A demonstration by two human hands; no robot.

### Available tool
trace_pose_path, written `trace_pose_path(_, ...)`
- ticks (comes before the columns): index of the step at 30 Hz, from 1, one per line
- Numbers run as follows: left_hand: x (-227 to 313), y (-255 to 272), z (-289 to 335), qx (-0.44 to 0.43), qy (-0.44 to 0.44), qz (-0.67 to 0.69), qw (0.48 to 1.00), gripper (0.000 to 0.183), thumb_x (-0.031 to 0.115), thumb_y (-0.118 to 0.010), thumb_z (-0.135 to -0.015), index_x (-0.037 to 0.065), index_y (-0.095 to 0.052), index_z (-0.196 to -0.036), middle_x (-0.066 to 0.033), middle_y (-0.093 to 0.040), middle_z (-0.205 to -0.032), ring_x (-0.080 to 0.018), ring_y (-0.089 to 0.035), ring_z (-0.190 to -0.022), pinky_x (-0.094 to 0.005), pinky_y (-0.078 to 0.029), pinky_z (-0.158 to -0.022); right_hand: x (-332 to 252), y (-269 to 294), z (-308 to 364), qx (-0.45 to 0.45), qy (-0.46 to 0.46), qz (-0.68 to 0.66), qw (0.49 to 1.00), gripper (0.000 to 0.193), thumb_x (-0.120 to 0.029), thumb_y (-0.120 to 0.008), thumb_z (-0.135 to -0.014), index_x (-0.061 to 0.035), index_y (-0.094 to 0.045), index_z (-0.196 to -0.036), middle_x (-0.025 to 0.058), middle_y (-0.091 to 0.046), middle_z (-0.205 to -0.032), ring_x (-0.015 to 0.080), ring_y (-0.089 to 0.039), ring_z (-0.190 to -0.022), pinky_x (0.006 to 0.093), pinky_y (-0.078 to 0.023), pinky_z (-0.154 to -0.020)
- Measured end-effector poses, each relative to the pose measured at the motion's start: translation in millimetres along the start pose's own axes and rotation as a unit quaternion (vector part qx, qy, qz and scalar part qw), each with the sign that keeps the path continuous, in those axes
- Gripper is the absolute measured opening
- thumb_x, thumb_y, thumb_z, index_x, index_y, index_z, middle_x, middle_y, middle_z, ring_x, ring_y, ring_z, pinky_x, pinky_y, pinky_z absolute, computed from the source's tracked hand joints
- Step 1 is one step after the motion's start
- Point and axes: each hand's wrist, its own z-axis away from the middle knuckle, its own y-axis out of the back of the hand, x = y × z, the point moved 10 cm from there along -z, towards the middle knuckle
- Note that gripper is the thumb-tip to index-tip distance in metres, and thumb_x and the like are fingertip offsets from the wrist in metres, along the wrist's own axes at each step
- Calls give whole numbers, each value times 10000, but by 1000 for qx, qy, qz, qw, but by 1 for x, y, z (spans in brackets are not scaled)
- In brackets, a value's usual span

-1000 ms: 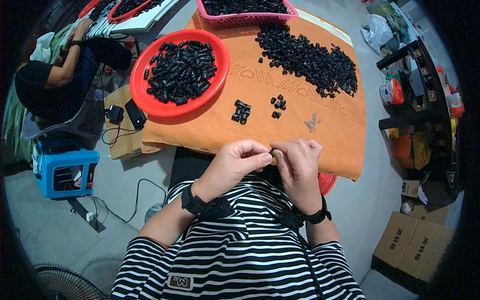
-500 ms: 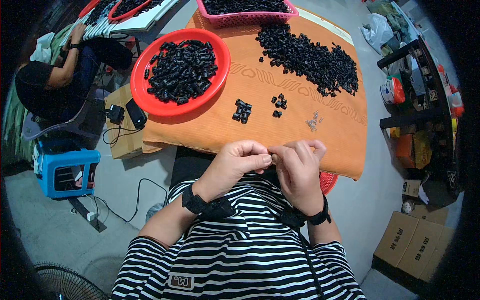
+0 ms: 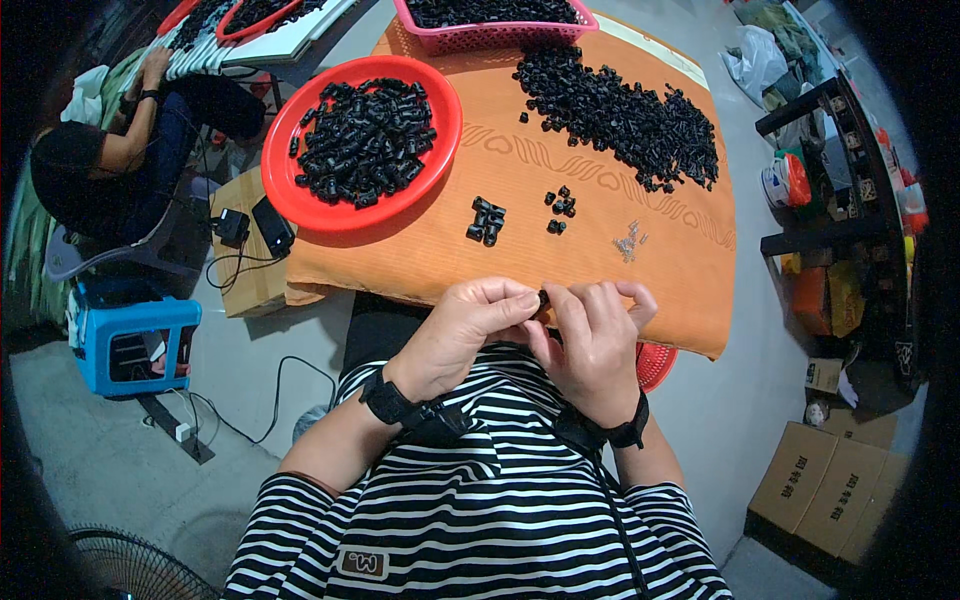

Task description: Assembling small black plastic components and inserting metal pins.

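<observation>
Just over the near edge of the orange cloth, my left hand [image 3: 478,318] and my right hand [image 3: 592,335] meet fingertip to fingertip. Between them shows a small black plastic part [image 3: 543,298], mostly covered by the fingers; both hands pinch it. Beyond my hands lie a small group of black tubular parts [image 3: 486,221], a few smaller black pieces [image 3: 561,203] and some tiny clear pieces [image 3: 629,241]. A red round tray [image 3: 276,150] with many black tubular parts stands at the left.
A long heap of small black parts [image 3: 620,115] covers the far right of the orange cloth [image 3: 420,265]. Behind it stands a pink basket [image 3: 500,40] of black parts. Another person [image 3: 110,150] sits at the far left. A blue plastic box [image 3: 130,340] stands on the floor.
My fingertips have shifted slightly, and the small black part now shows between them. My right hand has turned a little. The parts on the cloth stay put.
</observation>
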Motion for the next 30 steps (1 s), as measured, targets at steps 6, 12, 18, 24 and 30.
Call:
trace_pose_path(6, -2, -3, -1, -15, 6, 1, 1000, 268, 245, -580, -1055, -2, -665, -1113, -45, -694, -976, -123, -695, -890, -271, -563, -845, 1, -1, 2, 4, 8, 23, 1000, 435, -224, -856, -730, -88, -668, -1097, 19, -622, -885, 192, -608, -839, 443, -317, -969)
trace_pose_path(12, -13, 2, 0, -15, 56, -12, 998, 310, 327, -561, -1063, 43, -675, -1111, -23, -692, -987, -96, -676, -933, -267, -546, -889, 2, -2, 4, 22, 11, 19, 1000, 438, -234, -859, -729, -93, -670, -1098, 15, -620, -887, 181, -606, -831, 446, -306, -981)
trace_pose_path(18, -17, 6, -1, -14, 61, 7, 998, 328, 347, -567, -1058, 42, -688, -1062, -19, -700, -948, -87, -667, -891, -256, -537, -897, 2, -5, 4, 9, 22, -2, 1000, 458, -239, -859, -728, -86, -658, -1110, 24, -620, -891, 196, -606, -824, 455, -326, -964)
trace_pose_path(24, -14, 5, -1, -13, 50, -8, 999, 317, 333, -601, -1043, 40, -707, -985, -10, -698, -900, -73, -653, -849, -227, -524, -830, 2, -4, 2, 1, 34, -33, 999, 449, -239, -857, -720, -65, -659, -1083, 43, -621, -893, 217, -604, -815, 450, -356, -933)
trace_pose_path(30, -10, 4, -1, 15, 9, -22, 1000, 317, 324, -616, -1035, 31, -713, -959, -2, -691, -881, -64, -635, -820, -212, -508, -793, 0, -1, 1, 6, 44, -64, 997, 359, -268, -812, -778, -58, -654, -1023, 38, -573, -833, 215, -593, -783, 457, -358, -933)
